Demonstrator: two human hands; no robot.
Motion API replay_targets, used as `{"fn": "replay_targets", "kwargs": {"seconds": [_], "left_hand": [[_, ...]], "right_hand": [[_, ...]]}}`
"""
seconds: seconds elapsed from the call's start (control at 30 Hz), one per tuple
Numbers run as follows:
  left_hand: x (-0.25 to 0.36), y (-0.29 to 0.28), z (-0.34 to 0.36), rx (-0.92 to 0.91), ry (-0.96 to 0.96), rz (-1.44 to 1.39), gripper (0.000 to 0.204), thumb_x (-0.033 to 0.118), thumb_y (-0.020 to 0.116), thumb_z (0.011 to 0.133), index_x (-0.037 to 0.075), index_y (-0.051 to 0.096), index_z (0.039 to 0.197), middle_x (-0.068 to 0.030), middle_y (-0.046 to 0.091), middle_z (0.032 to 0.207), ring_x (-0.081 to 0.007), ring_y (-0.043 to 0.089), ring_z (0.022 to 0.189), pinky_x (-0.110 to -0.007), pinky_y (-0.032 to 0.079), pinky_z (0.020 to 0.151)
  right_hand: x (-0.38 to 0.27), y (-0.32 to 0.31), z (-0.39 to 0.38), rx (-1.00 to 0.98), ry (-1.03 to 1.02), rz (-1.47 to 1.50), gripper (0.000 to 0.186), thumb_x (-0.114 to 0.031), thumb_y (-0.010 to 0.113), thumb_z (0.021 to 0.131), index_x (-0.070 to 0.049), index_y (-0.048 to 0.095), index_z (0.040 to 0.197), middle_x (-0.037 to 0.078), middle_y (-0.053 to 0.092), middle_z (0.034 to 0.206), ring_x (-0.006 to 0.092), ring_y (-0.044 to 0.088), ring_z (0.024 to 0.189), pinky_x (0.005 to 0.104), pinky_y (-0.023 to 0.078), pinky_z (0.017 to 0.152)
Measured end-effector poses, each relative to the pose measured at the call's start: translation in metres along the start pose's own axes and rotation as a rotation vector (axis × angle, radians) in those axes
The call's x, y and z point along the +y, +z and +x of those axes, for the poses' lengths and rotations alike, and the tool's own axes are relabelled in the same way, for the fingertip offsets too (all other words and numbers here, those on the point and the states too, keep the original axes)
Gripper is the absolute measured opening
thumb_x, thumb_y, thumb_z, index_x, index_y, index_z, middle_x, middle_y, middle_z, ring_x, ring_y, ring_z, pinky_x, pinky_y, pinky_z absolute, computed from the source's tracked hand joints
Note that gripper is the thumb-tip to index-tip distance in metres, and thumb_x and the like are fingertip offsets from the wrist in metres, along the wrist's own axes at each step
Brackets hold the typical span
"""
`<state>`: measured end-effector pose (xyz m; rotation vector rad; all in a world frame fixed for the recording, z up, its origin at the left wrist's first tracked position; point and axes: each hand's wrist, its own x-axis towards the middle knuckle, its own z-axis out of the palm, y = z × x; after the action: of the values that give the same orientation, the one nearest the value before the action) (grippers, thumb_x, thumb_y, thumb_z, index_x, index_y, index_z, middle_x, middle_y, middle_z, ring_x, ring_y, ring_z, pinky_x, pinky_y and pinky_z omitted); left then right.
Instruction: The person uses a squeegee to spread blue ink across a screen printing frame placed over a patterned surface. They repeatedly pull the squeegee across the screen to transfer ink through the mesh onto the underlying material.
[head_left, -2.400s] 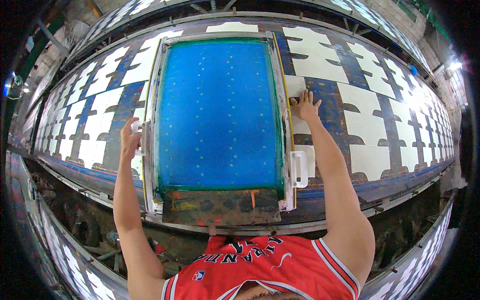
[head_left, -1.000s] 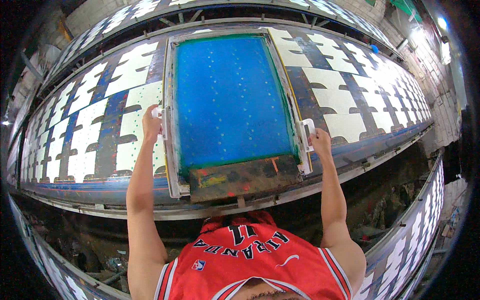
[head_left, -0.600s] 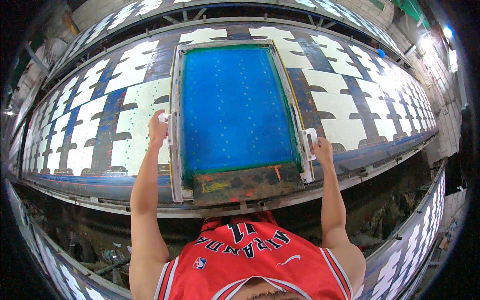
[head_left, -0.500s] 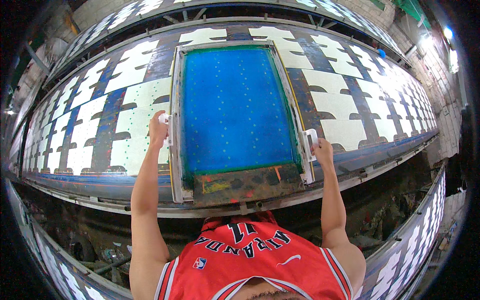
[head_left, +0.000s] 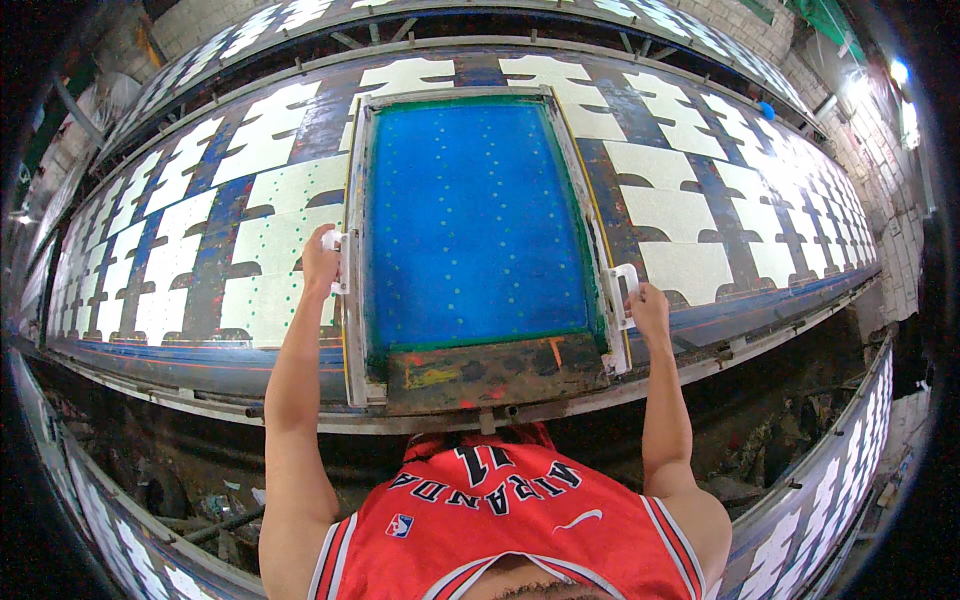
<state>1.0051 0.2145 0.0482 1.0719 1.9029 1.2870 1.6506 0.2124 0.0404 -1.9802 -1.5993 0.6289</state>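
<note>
My left hand point(head_left: 321, 264) is curled round the left handle point(head_left: 336, 240) of the blue screen point(head_left: 480, 220); my right hand point(head_left: 650, 308) grips the right handle point(head_left: 627, 273). The screen lies over the desk point(head_left: 200, 367) between my hands, white pieces point(head_left: 660, 211) on both sides, those just left dotted green.

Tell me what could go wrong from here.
The left hand and right hand hold white handles on opposite sides of the framed blue screen; an uneven pull might skew it. Dragging it left across the green-dotted white fabric could cause smears, if the dots are wet.
</note>
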Motion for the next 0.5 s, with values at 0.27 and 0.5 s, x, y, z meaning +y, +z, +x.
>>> {"fn": "replay_targets", "kwargs": {"seconds": [0.27, 0.5], "left_hand": [[-0.004, -0.003, 0.001, -0.036, -0.037, 0.023, 0.066, -0.012, 0.059, 0.077, 0.008, 0.057, 0.140, -0.0079, 0.066, 0.090, -0.0128, 0.053, 0.051, -0.029, 0.040, 0.039], [-0.007, -0.008, -0.015, -0.042, -0.017, 0.063, 0.065, -0.010, 0.058, 0.076, 0.008, 0.058, 0.139, -0.0071, 0.066, 0.087, -0.0132, 0.053, 0.050, -0.030, 0.040, 0.039]], "right_hand": [[0.002, 0.000, -0.004, -0.022, 0.020, 0.008, 0.019, -0.018, 0.065, 0.094, 0.000, 0.070, 0.092, 0.015, 0.073, 0.078, 0.0321, 0.072, 0.075, 0.0458, 0.054, 0.073], [-0.005, -0.007, -0.026, -0.065, 0.032, 0.031, 0.018, -0.014, 0.062, 0.096, 0.002, 0.069, 0.090, 0.014, 0.072, 0.073, 0.0262, 0.073, 0.066, 0.0413, 0.055, 0.064]]}}
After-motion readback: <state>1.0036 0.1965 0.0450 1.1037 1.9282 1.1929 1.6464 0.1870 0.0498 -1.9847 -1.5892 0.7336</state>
